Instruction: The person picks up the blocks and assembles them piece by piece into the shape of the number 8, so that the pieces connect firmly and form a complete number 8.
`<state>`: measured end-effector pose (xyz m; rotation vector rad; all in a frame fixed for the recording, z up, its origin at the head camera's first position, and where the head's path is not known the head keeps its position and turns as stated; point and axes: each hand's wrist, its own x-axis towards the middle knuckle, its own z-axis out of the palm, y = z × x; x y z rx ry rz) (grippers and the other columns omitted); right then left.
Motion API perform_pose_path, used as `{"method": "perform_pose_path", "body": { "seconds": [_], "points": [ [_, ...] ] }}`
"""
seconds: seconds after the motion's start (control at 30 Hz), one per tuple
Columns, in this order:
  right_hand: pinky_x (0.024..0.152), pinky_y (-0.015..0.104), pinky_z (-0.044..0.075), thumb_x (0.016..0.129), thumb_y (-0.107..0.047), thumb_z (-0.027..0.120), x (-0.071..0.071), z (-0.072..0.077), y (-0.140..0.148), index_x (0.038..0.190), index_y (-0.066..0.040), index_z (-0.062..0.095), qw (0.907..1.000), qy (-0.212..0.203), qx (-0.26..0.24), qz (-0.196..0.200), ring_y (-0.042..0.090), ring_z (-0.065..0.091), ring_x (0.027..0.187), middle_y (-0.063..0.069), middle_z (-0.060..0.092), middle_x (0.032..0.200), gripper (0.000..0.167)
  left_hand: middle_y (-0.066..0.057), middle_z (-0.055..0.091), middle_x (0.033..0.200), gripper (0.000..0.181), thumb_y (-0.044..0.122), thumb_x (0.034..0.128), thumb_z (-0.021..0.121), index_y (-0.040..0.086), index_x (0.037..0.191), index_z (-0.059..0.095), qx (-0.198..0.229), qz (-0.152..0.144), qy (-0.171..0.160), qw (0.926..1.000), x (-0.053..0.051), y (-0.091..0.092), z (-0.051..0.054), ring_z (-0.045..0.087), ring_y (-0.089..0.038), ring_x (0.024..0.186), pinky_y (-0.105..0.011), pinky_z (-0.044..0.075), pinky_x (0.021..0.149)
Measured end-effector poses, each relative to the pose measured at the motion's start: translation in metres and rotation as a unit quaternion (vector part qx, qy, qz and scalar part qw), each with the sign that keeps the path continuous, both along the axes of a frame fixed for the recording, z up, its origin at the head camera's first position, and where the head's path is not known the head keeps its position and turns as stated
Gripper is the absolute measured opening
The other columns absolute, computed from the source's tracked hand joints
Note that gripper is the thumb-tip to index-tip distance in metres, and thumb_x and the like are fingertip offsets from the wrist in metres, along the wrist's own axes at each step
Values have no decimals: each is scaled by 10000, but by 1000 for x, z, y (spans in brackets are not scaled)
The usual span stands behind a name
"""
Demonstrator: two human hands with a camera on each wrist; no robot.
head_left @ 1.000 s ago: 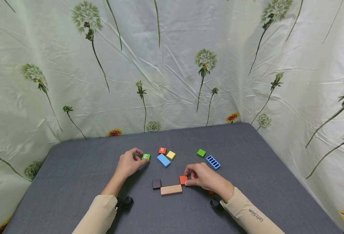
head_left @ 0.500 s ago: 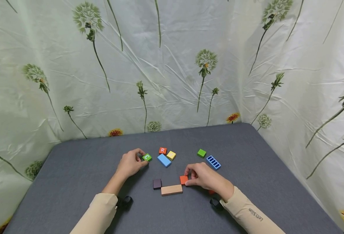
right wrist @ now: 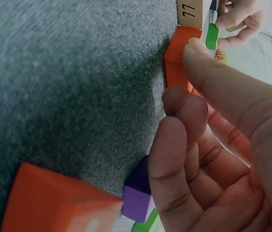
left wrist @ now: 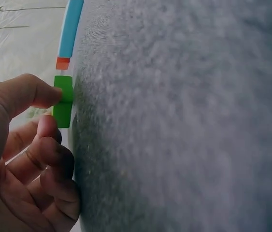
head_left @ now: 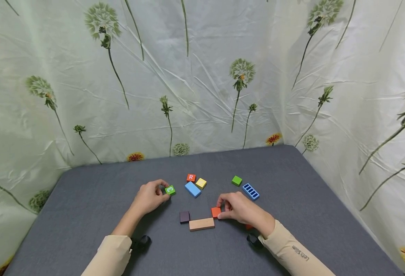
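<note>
My left hand (head_left: 150,196) pinches a green block (head_left: 170,190) marked with a white character, between thumb and fingers. The left wrist view shows the thumb of that hand (left wrist: 27,140) against the green block (left wrist: 62,101), low over the grey cloth. My right hand (head_left: 241,209) holds an orange block (head_left: 215,212) by its edges, at the right end of a wooden bar (head_left: 201,224). In the right wrist view the thumb of the hand (right wrist: 222,130) lies on the orange block (right wrist: 177,58). A dark block (head_left: 184,217) sits at the bar's left end.
Behind the hands lie a red block marked R (head_left: 191,177), a yellow block (head_left: 201,183) and a blue block (head_left: 192,189). Farther right are a green block (head_left: 236,180) and a slotted blue block (head_left: 251,191). Another orange block (head_left: 249,227) is partly under the right wrist.
My left hand has drawn the green block slightly left and toward me, and the block has turned a little. The right hand has stayed in place on the orange block.
</note>
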<state>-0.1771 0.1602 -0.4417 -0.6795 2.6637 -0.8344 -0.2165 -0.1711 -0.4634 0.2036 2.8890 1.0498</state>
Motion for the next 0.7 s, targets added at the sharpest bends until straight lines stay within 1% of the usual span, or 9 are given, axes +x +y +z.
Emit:
{"method": "perform_pose_path", "body": {
  "seconds": [0.13, 0.23, 0.33, 0.37, 0.43, 0.53, 0.6, 0.7],
  "points": [
    [585, 201, 369, 898, -160, 884, -1, -1, 1, 1013, -86, 710, 10000, 68, 9, 11, 27, 463, 617, -73, 532, 705, 221, 6, 617, 720, 277, 109, 954, 788, 104, 1228, 749, 30, -257, -160, 9995, 1, -7, 4, 501, -135, 593, -309, 399, 597],
    [588, 201, 372, 901, -164, 882, -1, -1, 1, 1015, -85, 708, 9999, 103, -16, 50, 21, 456, 618, -77, 524, 707, 223, 4, 634, 758, 301, 70, 971, 760, 121, 1268, 751, -30, -441, -248, 9987, 1, -12, 8, 503, -141, 603, -320, 411, 605],
    [592, 202, 376, 902, -166, 881, -1, -2, 2, 1017, -84, 708, 9999, 114, -53, 88, 19, 453, 622, -79, 520, 712, 224, 0, 640, 763, 325, 70, 979, 751, 129, 1298, 742, -91, -492, -244, 9985, 1, -15, 11, 506, -147, 599, -324, 414, 605],
    [593, 203, 377, 901, -166, 881, -1, -2, 2, 1017, -85, 708, 9999, 109, -66, 92, 19, 453, 624, -79, 519, 713, 223, -3, 639, 757, 329, 91, 979, 759, 128, 1305, 737, -105, -461, -233, 9986, 1, -15, 12, 508, -148, 596, -324, 412, 601],
    [592, 202, 376, 901, -165, 881, -2, -3, 2, 1015, -87, 708, 9999, 101, -74, 98, 19, 454, 625, -80, 520, 715, 222, -4, 632, 750, 341, 169, 971, 790, 126, 1303, 727, -189, -305, -203, 9992, 1, -14, 12, 515, -149, 599, -323, 410, 595],
    [590, 202, 373, 899, -165, 883, -1, -3, 2, 1013, -89, 708, 9999, 71, -69, 85, 22, 456, 626, -80, 521, 716, 223, 2, 632, 759, 424, 336, 936, 841, 136, 1286, 711, -453, 41, -177, 9988, 2, -9, 10, 535, -153, 609, -325, 408, 579],
    [589, 202, 370, 898, -165, 883, -1, -3, 1, 1013, -91, 706, 10000, 48, -54, 67, 26, 456, 627, -78, 522, 717, 223, 4, 636, 784, 480, 418, 910, 858, 138, 1269, 705, -653, 234, -162, 9975, 2, -6, 8, 545, -159, 623, -328, 407, 573],
    [591, 204, 368, 898, -162, 883, -1, -3, 1, 1015, -93, 703, 10000, 30, -36, 31, 34, 458, 630, -73, 522, 721, 225, -6, 641, 803, 513, 464, 893, 865, 133, 1250, 703, -807, 382, -164, 9959, 3, -1, 6, 551, -172, 636, -333, 402, 568]
  ]
}}
